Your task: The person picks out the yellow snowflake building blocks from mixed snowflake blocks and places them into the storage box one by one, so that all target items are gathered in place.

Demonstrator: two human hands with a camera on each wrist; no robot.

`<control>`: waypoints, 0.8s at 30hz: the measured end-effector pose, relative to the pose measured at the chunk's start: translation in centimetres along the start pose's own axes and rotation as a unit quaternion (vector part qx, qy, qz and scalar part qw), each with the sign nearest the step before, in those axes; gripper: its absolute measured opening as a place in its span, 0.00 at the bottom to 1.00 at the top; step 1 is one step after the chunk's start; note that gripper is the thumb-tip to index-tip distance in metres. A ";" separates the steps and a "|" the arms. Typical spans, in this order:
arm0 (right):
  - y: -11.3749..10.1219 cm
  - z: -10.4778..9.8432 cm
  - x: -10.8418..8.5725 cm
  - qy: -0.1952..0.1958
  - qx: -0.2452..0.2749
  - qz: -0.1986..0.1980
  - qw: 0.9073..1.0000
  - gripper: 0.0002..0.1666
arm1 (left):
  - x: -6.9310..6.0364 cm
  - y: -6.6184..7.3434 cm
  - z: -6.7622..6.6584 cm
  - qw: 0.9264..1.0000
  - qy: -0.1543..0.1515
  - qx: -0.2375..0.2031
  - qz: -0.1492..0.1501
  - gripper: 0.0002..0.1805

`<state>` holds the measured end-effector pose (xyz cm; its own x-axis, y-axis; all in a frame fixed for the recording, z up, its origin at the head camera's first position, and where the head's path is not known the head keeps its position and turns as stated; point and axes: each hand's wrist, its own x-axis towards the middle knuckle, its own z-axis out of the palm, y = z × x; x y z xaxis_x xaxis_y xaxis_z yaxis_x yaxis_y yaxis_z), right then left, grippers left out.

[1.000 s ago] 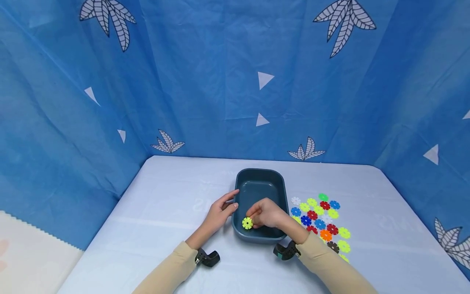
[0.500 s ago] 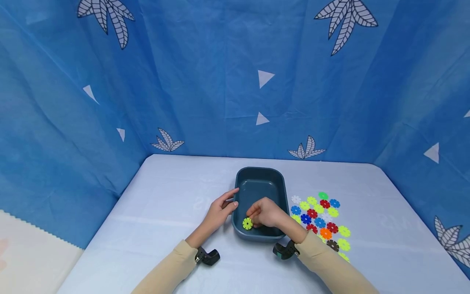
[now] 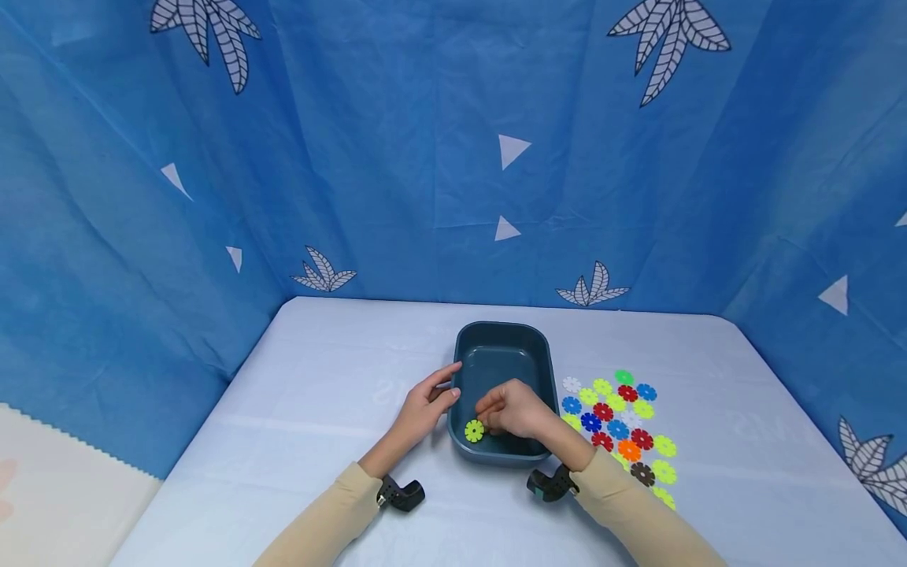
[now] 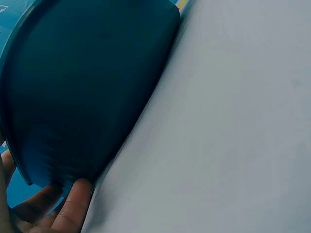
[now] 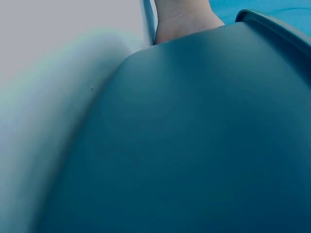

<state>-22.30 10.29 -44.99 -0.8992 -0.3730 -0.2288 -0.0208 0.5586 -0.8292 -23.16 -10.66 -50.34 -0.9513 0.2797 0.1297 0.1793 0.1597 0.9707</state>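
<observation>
A dark teal plastic bin (image 3: 499, 361) stands on the white table. At its left rim my left hand (image 3: 422, 408) holds the side, and its fingers (image 4: 75, 204) touch the outer wall in the left wrist view. A yellow flower-shaped plastic disc (image 3: 474, 431) is in the near left part of the bin. My right hand (image 3: 519, 409) hangs over the bin just right of this disc, fingers loosely bent, with the disc seeming apart from the fingertips. The right wrist view shows mostly the bin's outer wall (image 5: 184, 126), which hides the right fingers.
Several flower discs lie loose right of the bin, among them an orange disc (image 3: 629, 450), a brown disc (image 3: 642, 474) and a green disc (image 3: 623, 376). The right forearm covers some. A blue curtain (image 3: 397, 157) hangs behind the table (image 3: 333, 370).
The yellow disc has shifted slightly left, away from my right fingertips, and looks a little smaller. Both hands and the bin have stayed almost where they were.
</observation>
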 end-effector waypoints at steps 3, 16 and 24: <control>0.1 0.0 0.0 -0.004 0.001 -0.004 1.000 0.09 | 0.0 0.1 0.0 1.000 0.000 0.000 0.000 0.27; 0.5 -0.1 0.3 0.002 0.007 -0.010 1.000 0.07 | 0.0 0.2 0.0 1.000 0.000 0.004 -0.001 0.27; 0.5 -0.2 0.3 -0.004 0.026 -0.009 1.000 0.08 | -0.1 0.2 0.1 1.000 0.002 0.007 -0.002 0.27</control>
<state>-22.63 10.57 -45.35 -0.8955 -0.3888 -0.2167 -0.0143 0.5117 -0.8591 -23.03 -10.57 -50.14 -0.9529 0.2758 0.1264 0.1786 0.1732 0.9686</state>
